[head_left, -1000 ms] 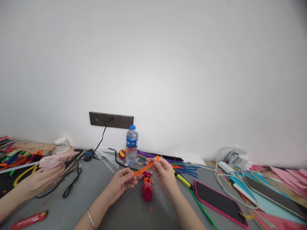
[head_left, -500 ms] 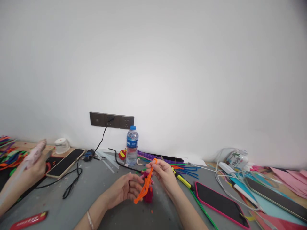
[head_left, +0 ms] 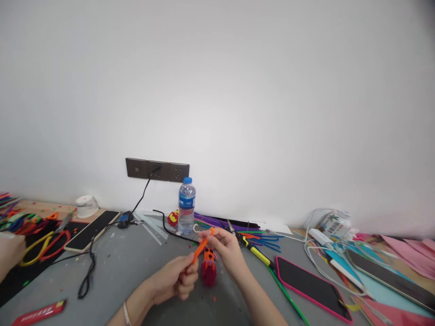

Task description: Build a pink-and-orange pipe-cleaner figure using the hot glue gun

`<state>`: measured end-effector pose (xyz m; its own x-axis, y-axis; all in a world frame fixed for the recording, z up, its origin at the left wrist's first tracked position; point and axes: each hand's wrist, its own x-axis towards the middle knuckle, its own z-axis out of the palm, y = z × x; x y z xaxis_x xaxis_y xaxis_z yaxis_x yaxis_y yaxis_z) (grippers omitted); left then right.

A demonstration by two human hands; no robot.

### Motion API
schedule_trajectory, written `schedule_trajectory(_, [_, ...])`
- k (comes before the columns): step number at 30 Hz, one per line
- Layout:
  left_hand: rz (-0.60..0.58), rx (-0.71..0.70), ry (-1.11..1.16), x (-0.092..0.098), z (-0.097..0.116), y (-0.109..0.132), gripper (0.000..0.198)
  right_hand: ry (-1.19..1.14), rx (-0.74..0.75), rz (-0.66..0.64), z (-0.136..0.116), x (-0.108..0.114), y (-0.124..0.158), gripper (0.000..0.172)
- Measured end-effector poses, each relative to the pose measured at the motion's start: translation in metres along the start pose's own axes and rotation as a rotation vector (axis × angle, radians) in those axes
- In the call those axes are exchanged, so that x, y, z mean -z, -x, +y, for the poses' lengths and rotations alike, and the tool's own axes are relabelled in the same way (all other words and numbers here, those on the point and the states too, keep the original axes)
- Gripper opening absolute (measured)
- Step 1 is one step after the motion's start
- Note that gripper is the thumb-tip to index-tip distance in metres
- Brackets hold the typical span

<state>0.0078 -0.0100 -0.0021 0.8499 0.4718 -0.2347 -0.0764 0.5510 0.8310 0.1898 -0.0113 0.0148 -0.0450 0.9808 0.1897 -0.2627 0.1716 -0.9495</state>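
Observation:
An orange pipe cleaner (head_left: 201, 246) runs slantwise between my two hands above the grey table (head_left: 129, 267). My left hand (head_left: 176, 280) is curled closed on its lower end. My right hand (head_left: 224, 246) pinches its upper end, where a small loop shows at the fingertips. Just behind my hands a small red and orange pipe-cleaner figure (head_left: 208, 269) stands upright on the table. My forearms come in from the bottom edge, with a thin bracelet on the left wrist.
A water bottle (head_left: 186, 206) stands by the wall under a socket strip (head_left: 157, 170). Coloured pipe cleaners (head_left: 251, 233) lie behind my hands. A pink-cased phone (head_left: 311, 287) lies right, another phone (head_left: 91, 230) left with a black cable (head_left: 87, 271). Another person's hand (head_left: 10, 253) shows at the far left.
My left hand has closed on the pipe cleaner's lower end again, and both hands have drawn closer together. The other person's hand has pulled back left, and the black cable has shifted.

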Motion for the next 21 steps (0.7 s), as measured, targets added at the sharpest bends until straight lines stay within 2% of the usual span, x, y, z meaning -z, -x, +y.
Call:
schedule_trajectory(4, [0.097, -0.104, 0.023, 0.004, 0.001, -0.006, 0.052, -0.014, 0.033, -0.012, -0.001, 0.003, -0.001, 0.028])
schedule_trajectory(6, [0.180, -0.152, 0.008, 0.007, 0.001, -0.009, 0.053, 0.075, 0.044, -0.041, -0.002, 0.007, -0.002, 0.026])
schedule_trajectory(9, [0.310, -0.225, -0.013, 0.015, 0.001, -0.013, 0.052, 0.426, 0.100, -0.043, -0.002, 0.024, -0.005, 0.020])
schedule_trajectory(12, [0.420, -0.325, -0.042, 0.025, 0.001, -0.016, 0.052, 0.880, 0.117, 0.103, 0.001, 0.046, -0.005, 0.013])
schedule_trajectory(14, [0.491, -0.395, -0.103, 0.032, 0.000, -0.018, 0.051, 1.201, 0.006, 0.268, 0.002, 0.057, -0.003, 0.014])
schedule_trajectory(16, [0.563, -0.466, -0.207, 0.036, -0.001, -0.019, 0.049, 1.470, -0.196, 0.395, 0.000, 0.063, 0.001, 0.027])
schedule_trajectory(19, [0.631, -0.544, -0.319, 0.037, -0.004, -0.018, 0.045, 1.643, -0.479, 0.403, -0.003, 0.063, 0.006, 0.056])
schedule_trajectory(21, [0.627, -0.544, -0.249, 0.037, -0.005, -0.017, 0.038, 1.661, -0.575, 0.353, -0.005, 0.062, 0.008, 0.070])
